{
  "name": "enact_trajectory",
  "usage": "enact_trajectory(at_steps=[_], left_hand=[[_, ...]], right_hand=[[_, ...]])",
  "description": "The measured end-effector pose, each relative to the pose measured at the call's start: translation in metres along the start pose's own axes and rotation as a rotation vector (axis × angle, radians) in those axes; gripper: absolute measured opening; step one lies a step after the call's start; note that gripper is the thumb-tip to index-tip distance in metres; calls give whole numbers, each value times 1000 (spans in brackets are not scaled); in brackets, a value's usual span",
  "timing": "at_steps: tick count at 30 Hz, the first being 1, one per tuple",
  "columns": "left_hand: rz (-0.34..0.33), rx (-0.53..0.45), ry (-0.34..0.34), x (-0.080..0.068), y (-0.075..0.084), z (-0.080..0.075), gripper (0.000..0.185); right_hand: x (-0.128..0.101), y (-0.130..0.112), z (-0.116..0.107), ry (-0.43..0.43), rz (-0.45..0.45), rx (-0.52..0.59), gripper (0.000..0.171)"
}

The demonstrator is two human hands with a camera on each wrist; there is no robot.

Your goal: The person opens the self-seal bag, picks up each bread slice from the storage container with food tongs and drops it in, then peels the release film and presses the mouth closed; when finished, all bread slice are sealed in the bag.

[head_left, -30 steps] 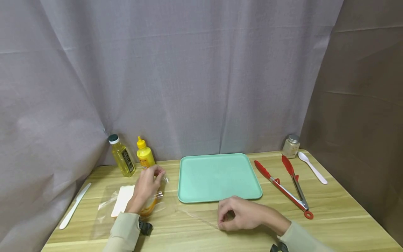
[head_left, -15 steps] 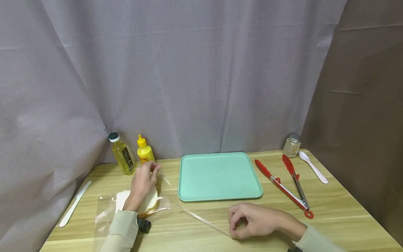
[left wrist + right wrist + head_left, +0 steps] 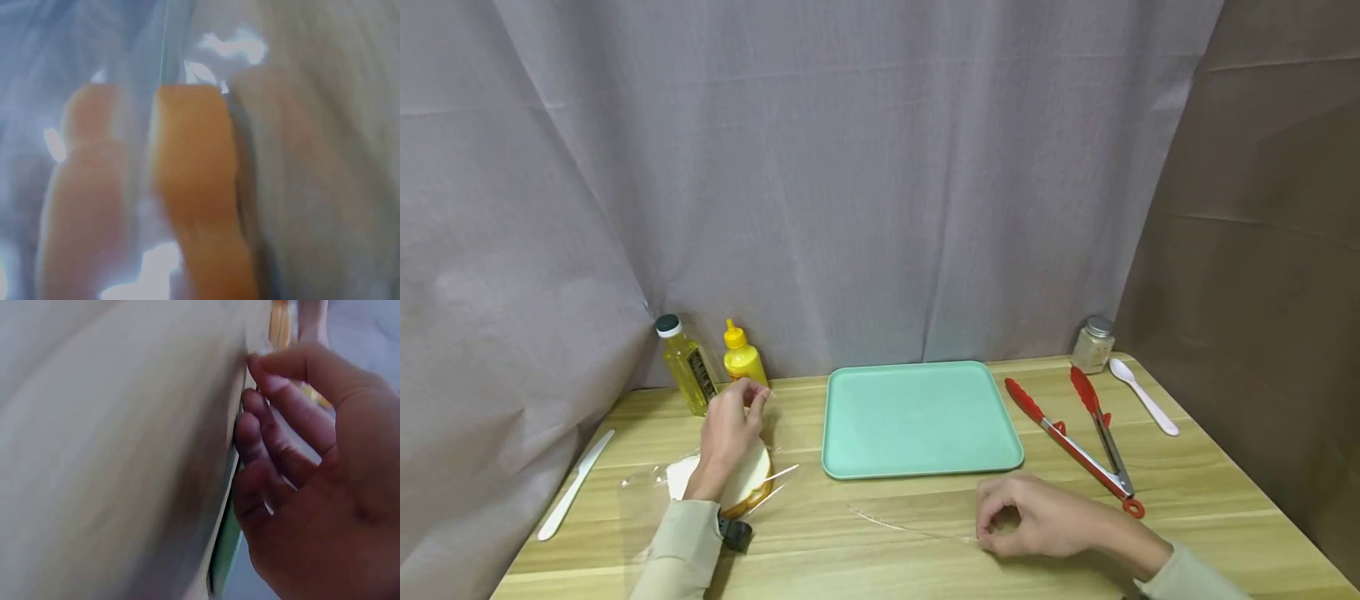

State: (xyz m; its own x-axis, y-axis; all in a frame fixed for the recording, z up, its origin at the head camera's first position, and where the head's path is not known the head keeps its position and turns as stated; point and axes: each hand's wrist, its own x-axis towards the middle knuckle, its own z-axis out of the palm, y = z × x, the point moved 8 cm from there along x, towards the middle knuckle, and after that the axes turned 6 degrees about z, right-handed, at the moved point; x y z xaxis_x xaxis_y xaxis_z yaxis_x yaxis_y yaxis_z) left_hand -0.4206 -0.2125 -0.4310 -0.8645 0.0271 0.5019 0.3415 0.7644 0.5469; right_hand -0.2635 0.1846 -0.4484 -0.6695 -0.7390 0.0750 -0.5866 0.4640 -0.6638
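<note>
In the head view, slices of white bread with brown crust lie inside clear plastic wrapping at the left of the table. Over them, my left hand pinches what looks like a faint edge of that plastic between thumb and forefinger. In the left wrist view the bread crust shows close up through shiny, blurred plastic. My right hand, low on the table, pinches the end of a thin clear strip trailing leftward. Whether this strip joins the wrapping, I cannot tell. In the right wrist view, thumb and forefinger meet.
A mint green tray lies at the table's middle. Behind my left hand stand an oil bottle and a yellow squeeze bottle. A white knife lies far left. Red tongs, a jar and a white spoon are right.
My right hand has moved to the right with the strip still pinched. My left hand has shifted slightly left and back, uncovering more of the bread.
</note>
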Motion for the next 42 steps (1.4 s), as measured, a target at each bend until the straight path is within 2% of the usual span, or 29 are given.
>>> enact_trajectory(at_steps=[6,10,13,16,19,24,30,33,37,42], left_hand=[[-28,-77,-3,2,3,2,14],[-21,-88,18,2,9,2,12],[-12,-96,6,1,13,5,11],[-3,-96,-21,1,18,8,12],[2,-99,-31,0,22,9,14],[-6,-108,-35,-1,23,10,19],[-10,-135,-68,1,20,9,30],[-8,-151,-83,2,17,5,34],[-5,-137,-105,2,11,2,26],[7,-112,-164,1,9,5,20]], right_hand=[[-28,19,-45,130,198,-149,14],[-44,26,-68,170,296,-248,13],[-49,28,-78,221,318,-287,15],[-48,25,-85,295,305,-292,25],[-41,17,-86,347,276,-282,22],[-16,1,-74,339,246,-225,14],[23,-9,-46,292,228,-147,12],[45,-10,-30,252,208,-58,13],[76,-14,-6,205,188,72,16],[116,-22,29,146,215,234,18]])
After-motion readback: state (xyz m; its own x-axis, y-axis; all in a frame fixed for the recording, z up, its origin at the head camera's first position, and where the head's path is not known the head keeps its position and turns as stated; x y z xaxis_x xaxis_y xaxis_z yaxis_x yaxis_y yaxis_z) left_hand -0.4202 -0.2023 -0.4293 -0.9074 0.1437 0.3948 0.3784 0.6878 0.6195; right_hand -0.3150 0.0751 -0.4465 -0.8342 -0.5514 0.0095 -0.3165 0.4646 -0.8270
